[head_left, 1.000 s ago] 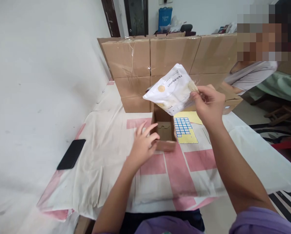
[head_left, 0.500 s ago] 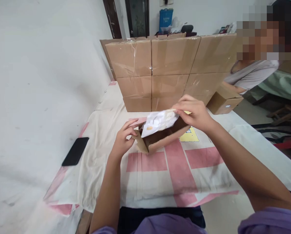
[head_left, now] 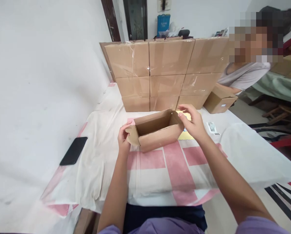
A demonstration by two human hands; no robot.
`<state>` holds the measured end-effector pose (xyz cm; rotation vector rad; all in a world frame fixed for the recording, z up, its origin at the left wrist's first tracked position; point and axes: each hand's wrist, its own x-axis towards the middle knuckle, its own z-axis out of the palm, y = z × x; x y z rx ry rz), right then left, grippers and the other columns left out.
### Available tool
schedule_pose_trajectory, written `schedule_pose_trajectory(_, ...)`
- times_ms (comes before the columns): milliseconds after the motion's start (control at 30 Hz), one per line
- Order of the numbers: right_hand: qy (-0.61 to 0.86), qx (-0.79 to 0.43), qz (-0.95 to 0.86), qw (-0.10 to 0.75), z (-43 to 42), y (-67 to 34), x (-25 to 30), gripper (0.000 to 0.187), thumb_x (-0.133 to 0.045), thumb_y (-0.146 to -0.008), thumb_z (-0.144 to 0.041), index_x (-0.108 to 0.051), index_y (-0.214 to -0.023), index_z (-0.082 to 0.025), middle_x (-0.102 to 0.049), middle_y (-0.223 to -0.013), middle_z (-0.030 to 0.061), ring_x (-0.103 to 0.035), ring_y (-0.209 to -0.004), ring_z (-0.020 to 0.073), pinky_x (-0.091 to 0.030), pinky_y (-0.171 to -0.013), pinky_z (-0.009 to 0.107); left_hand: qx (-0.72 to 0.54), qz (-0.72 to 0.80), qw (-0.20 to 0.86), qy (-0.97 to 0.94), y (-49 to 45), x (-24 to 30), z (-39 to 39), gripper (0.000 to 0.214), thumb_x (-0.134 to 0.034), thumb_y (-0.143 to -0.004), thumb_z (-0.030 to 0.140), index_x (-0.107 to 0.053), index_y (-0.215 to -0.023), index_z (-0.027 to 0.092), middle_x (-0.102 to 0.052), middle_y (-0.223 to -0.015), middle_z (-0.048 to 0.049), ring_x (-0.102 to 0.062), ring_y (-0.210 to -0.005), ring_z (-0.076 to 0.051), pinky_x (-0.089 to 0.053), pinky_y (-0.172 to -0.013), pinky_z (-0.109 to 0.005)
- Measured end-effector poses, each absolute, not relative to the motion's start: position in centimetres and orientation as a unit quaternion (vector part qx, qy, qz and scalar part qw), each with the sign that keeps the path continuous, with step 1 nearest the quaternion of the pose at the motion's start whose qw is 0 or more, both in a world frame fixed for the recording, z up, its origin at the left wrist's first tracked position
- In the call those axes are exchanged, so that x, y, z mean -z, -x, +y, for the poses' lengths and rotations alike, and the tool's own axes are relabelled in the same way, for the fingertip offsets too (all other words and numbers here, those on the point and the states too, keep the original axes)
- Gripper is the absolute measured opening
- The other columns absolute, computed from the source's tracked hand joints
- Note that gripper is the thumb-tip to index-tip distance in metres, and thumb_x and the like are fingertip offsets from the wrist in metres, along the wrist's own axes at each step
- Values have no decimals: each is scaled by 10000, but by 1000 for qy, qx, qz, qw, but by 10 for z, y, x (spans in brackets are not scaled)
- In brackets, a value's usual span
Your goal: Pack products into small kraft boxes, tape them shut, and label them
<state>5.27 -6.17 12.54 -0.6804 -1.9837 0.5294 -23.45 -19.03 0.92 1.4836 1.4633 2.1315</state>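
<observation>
The box [head_left: 161, 139] has its sides up but its top is not shut. It sits mid-table [head_left: 94, 133], back from the near edge. The left hand [head_left: 123, 136] pinches its end flap [head_left: 133, 135]; the right hand [head_left: 193, 122] is loosely spread by the other end. Its inside is too dark to tell.

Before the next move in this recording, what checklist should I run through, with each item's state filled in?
1. Left hand at the open cardboard carton's left end flap: ok.
2. Right hand gripping the carton's right end: cannot tell; it is there, but contact is unclear.
3. Carton contents: cannot tell; the near wall hides the floor.
4. Yellow sheet unobstructed: not ok, partly covered from view.
5. Black smartphone clear of carton: ok, off to the left.
</observation>
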Motion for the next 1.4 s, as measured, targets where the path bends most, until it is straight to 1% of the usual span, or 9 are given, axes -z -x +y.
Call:
schedule_pose_trajectory(100, 252, -332, -758, 502, -63, -54, -92, 451, -559, -1009, -463, -584, -1405, -247, -638, -1453, 130, -593, -1351, 260, -464, -1142, 461, -712, 480, 85, -506, 226, -6, -197, 548, -645, -953, 483, -505, -1452, 306, -535, -1554, -151, -641, -1306, -280, -541, -1058, -437)
schedule_pose_trajectory(200, 243, -371, -741, 504, -71, -47, -70, 522, -566, -1003, -516, -561, -1464, -272, -507, -1607, 91, -428, -1516, 257, -310, -1272, 455, -704, 472, 93, -523, 218, -2, -206, 606, -665, -935, 531, -510, -1481, 318, -491, -1599, -148, -569, -1401, -317, -532, -1080, -453)
schedule_pose_trajectory(300, 233, -373, -737, 514, -82, -38, -63, 549, -570, -1002, -537, -546, -1500, -307, -483, -1631, 52, -383, -1547, 258, -261, -1301, 460, -704, 463, 93, -531, 212, 4, -211, 663, -552, -933, 701, -580, -1445, 282, -499, -1596, -142, -427, -1517, -350, -430, -1197, -496)
schedule_pose_trajectory(433, 212, -311, -776, 506, -93, -35, -62, 541, -503, -1029, -563, -542, -1516, -331, -506, -1613, 39, -402, -1531, 277, -280, -1285, 516, -717, 458, 85, -519, 208, 7, -212, 883, -411, -880, 861, -458, -1548, 286, -441, -1641, -133, -392, -1538, -353, -359, -1255, -508)
schedule_pose_trajectory(633, 192, -254, -795, 516, -93, -35, -53, 519, -397, -1072, -540, -525, -1530, -332, -528, -1590, 61, -421, -1509, 299, -278, -1248, 569, -711, 464, 51, -526, 205, -2, -213, 809, -659, -889, 658, -398, -1573, 313, -313, -1716, -106, -254, -1602, -324, -220, -1321, -514)
schedule_pose_trajectory(833, 216, -267, -784, 516, -94, -27, -47, 553, -362, -1067, -576, -532, -1530, -325, -529, -1588, 55, -424, -1484, 311, -293, -1236, 581, -643, 490, 85, -582, 211, -13, -213, 615, -628, -913, 631, -669, -1349, 199, -465, -1621, -168, -349, -1552, -400, -390, -1225, -587)
schedule_pose_trajectory(1033, 229, -271, -782, 512, -94, -26, -45, 579, -362, -1065, -585, -492, -1567, -326, -531, -1592, 54, -412, -1490, 309, -297, -1242, 589, -636, 504, 75, -580, 219, -12, -208, 726, -443, -947, 752, -698, -1338, 196, -662, -1425, -157, -317, -1572, -376, -242, -1287, -641)
schedule_pose_trajectory(1167, 234, -264, -782, 514, -95, -26, -44, 588, -360, -1062, -597, -484, -1573, -334, -538, -1588, 45, -435, -1472, 308, -344, -1222, 582, -655, 487, 75, -573, 215, -10, -207, 715, -312, -1000, 724, -769, -1203, 212, -634, -1470, -138, -287, -1586, -365, -333, -1249, -634)
schedule_pose_trajectory(1400, 225, -262, -779, 523, -99, -28, -43, 588, -371, -1062, -588, -449, -1593, -347, -527, -1597, 24, -440, -1465, 297, -350, -1228, 579, -694, 437, 17, -572, 205, -9, -209, 452, -623, -957, 550, -677, -1275, 234, -726, -1320, -135, -474, -1487, -351, -352, -1230, -657)
